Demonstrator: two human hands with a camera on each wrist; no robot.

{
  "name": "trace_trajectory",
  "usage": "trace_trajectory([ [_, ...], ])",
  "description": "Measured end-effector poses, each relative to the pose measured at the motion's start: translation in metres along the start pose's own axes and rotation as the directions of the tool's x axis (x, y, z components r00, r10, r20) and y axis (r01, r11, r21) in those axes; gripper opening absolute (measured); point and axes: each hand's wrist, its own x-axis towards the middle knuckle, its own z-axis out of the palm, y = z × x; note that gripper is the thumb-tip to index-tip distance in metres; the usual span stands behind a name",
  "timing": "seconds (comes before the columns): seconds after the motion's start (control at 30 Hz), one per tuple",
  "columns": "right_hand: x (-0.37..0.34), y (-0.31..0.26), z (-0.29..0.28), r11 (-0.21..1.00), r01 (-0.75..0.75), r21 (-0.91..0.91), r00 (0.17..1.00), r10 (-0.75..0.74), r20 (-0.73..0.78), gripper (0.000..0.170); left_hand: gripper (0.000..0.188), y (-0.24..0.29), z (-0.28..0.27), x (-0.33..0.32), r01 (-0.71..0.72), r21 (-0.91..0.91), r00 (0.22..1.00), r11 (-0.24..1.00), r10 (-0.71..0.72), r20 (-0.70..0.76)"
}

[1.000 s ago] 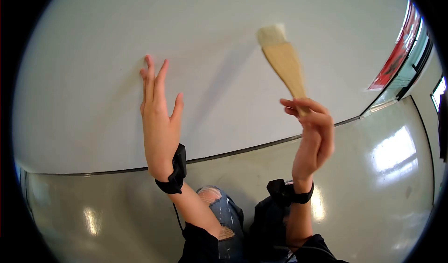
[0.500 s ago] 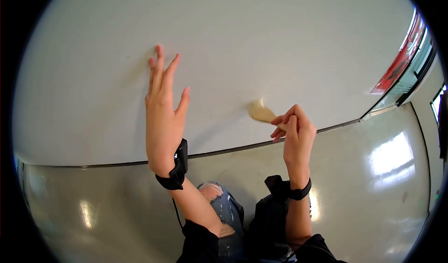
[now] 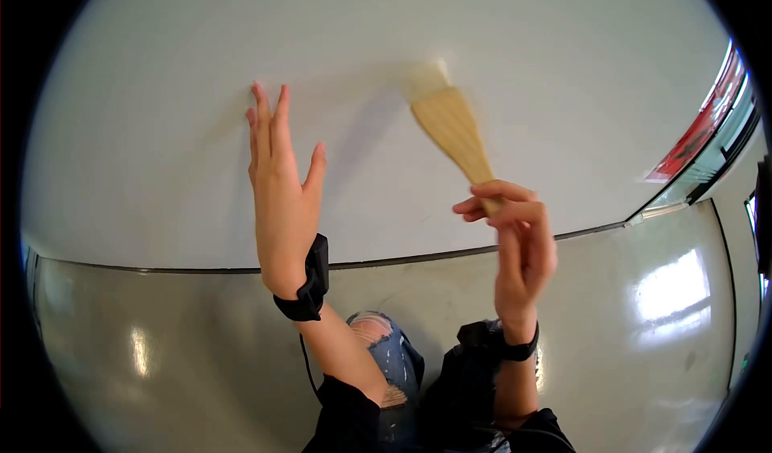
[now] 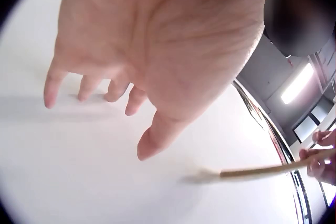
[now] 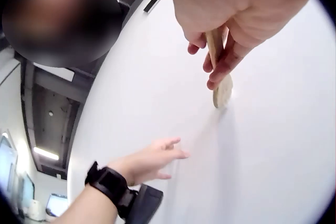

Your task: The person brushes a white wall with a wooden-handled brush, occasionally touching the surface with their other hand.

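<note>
- Your right hand (image 3: 521,248) grasps a flat wooden brush (image 3: 458,131) by the narrow end of its handle, fingers and thumb pinched around it, in front of the pale wall (image 3: 362,19).
- The brush tilts along the wall, its light bristles (image 3: 429,79) uppermost and close to the surface; blur makes firm contact hard to confirm.
- Your left hand (image 3: 281,192), released and holding nothing, reaches up the wall with fingers extended and spread, the fingertips at its surface.
- A glossy floor (image 3: 217,356) meets the foot of the wall; a red panel (image 3: 696,139) stands toward the wall's right end.
- The step in hand appears to be a brush stroke at the wall. The next move, by this judgement, calls for light, even bristle pressure on the wall, a steady pinch and clearance from your left fingers.
</note>
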Motion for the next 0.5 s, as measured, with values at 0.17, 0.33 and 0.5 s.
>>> trace_trajectory([
  [0.17,-0.015,0.020,0.010,0.894,-0.333,-0.299,0.939,0.344,-0.016,0.011,0.067,0.000,-0.001,0.001,0.010,0.036,0.999,0.999,-0.011,0.039],
  [0.33,-0.024,0.021,0.020,0.740,-0.433,-0.515,0.881,0.469,-0.066,0.003,0.066,-0.006,-0.003,0.001,-0.005,0.034,0.999,0.999,0.004,0.047],
  [0.5,-0.061,0.067,0.007,0.643,-0.303,-0.703,0.868,0.491,0.075,0.010,0.065,-0.010,0.000,-0.005,-0.014,0.037,0.999,0.999,0.013,0.035],
])
